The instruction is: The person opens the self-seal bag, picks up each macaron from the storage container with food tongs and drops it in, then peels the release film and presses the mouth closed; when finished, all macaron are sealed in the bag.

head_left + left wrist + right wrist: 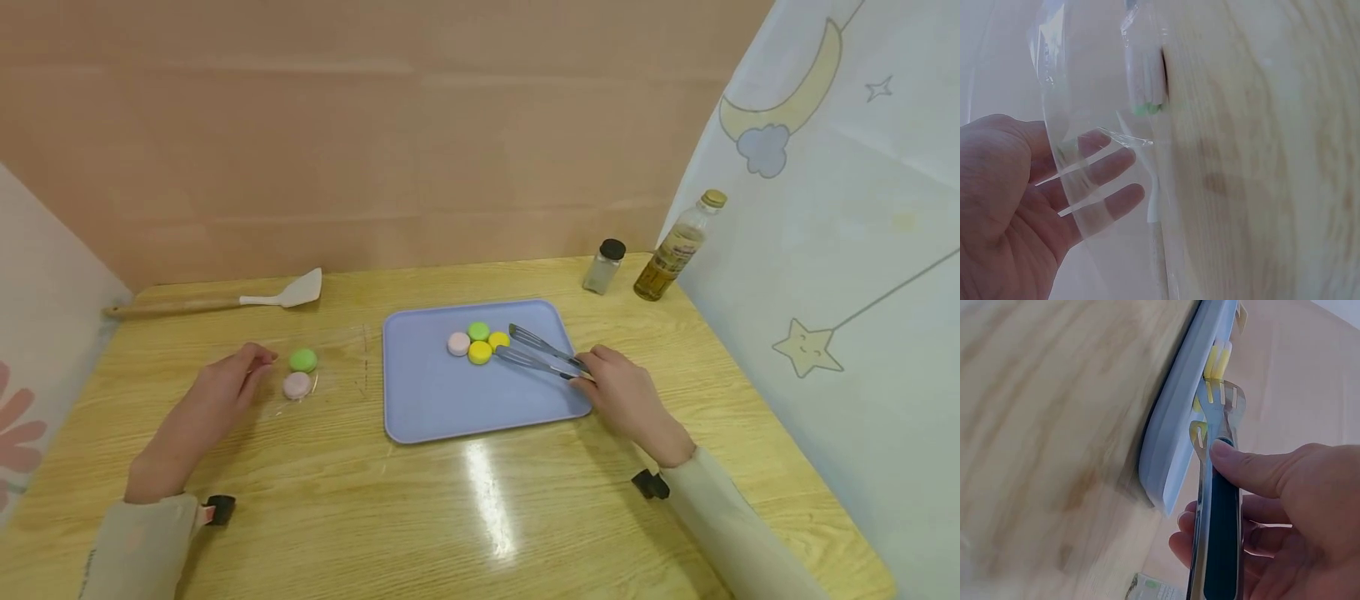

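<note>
My right hand [621, 392] grips a pair of metal tongs [1221, 512] with dark handle grips, thumb on one arm and fingers round the other. Their slotted ends, spread apart, reach over a lavender tray [442, 412], right by a yellow macaron [480, 352]. Beside it sit another yellow macaron [499, 340], a green macaron [478, 331] and a pink macaron [458, 343]. On the left, my left hand [225, 385] pinches the edge of a clear plastic bag [1075, 181], several fingers showing through the film. Inside the bag lie a green macaron [303, 360] and a pink macaron [297, 385].
A spatula [300, 289] with a wooden handle lies at the back left of the wooden table [360, 517]. At the back right stand a small black-lidded jar [602, 268] and an oil bottle [672, 252]. Hung cloth closes off the back and both sides.
</note>
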Motion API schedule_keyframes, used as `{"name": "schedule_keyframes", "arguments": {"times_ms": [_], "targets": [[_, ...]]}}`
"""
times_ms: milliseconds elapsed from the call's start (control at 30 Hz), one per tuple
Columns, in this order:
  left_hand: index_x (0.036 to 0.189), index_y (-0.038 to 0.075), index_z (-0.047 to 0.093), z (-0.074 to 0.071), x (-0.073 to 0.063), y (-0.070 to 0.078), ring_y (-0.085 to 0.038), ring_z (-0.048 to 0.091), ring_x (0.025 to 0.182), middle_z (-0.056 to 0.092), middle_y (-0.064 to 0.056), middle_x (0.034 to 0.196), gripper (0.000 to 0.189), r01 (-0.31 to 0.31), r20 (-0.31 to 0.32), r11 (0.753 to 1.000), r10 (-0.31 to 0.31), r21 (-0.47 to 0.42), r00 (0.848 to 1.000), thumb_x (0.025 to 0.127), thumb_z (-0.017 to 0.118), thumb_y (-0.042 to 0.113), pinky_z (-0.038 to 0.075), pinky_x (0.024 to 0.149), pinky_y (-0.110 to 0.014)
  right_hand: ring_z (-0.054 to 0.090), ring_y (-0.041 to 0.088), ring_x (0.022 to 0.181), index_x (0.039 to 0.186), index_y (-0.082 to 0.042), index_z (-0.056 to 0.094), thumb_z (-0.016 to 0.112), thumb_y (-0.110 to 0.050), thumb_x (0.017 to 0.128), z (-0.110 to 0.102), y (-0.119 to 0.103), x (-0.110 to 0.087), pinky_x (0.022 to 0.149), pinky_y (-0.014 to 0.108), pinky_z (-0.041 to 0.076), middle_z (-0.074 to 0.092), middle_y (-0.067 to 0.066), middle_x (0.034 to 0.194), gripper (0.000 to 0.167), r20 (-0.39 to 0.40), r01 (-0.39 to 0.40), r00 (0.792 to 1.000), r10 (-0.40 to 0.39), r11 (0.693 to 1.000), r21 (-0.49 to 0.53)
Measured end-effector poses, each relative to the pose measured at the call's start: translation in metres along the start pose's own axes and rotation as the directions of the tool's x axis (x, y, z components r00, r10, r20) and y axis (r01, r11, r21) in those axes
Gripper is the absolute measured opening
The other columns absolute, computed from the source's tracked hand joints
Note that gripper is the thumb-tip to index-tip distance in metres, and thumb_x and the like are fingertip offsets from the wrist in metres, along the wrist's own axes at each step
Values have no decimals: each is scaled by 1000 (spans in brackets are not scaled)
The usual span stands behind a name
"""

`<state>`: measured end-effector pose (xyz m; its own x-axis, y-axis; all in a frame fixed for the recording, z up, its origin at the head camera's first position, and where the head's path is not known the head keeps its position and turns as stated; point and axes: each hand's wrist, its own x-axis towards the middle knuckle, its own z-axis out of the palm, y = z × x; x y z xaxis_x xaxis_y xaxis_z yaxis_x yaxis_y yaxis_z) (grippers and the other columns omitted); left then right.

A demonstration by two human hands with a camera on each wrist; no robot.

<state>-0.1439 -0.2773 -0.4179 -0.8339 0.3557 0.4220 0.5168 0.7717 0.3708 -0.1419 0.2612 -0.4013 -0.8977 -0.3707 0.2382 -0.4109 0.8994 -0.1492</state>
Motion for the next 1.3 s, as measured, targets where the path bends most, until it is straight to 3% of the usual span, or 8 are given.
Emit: {"name": "schedule_keyframes", "arguments": {"times_ms": [400, 667, 1033, 1300], "targets": [[107, -8, 57, -1, 1, 1, -35, 68, 82, 68, -24, 96, 17, -1, 1, 1000, 1, 7, 1000, 93, 62, -15, 54, 63, -48, 49, 15, 65, 103, -4, 71, 79, -18, 90, 4, -6, 14, 51, 33, 45, 55, 2, 82, 21, 31, -2, 1000, 2, 1000, -8], [107, -8, 57, -1, 1, 0, -33, 67, 80, 68, -22, 95, 16, -6, -2, 1000, 6, 6, 1000, 93, 63, -14, 54, 62, -46, 46, 14, 63, 98, -5, 70, 78, -17, 91, 6, -6, 13, 51, 31, 42, 52, 0, 78, 15, 39, -1, 999, 0, 1000, 12], [108, -8, 57, -2, 1, 2, -38, 68, 88, 67, -22, 99, 11, 36, 42, 999, -36, -3, 998, 97, 60, -10, 55, 70, -51, 49, 15, 66, 104, -1, 72, 80, -15, 89, 2, -2, 5, 53, 31, 44, 57, 2, 83, 22, -13, 15, 1000, -15, 1000, 18], [108, -7, 58, -2, 1, 0, -33, 67, 84, 67, -23, 99, 13, 32, 30, 999, -31, -3, 999, 96, 61, -11, 55, 66, -48, 49, 15, 65, 105, -1, 71, 80, -15, 88, -3, -7, 8, 51, 31, 44, 59, 4, 84, 24, -80, 60, 995, -60, 998, -2]]}}
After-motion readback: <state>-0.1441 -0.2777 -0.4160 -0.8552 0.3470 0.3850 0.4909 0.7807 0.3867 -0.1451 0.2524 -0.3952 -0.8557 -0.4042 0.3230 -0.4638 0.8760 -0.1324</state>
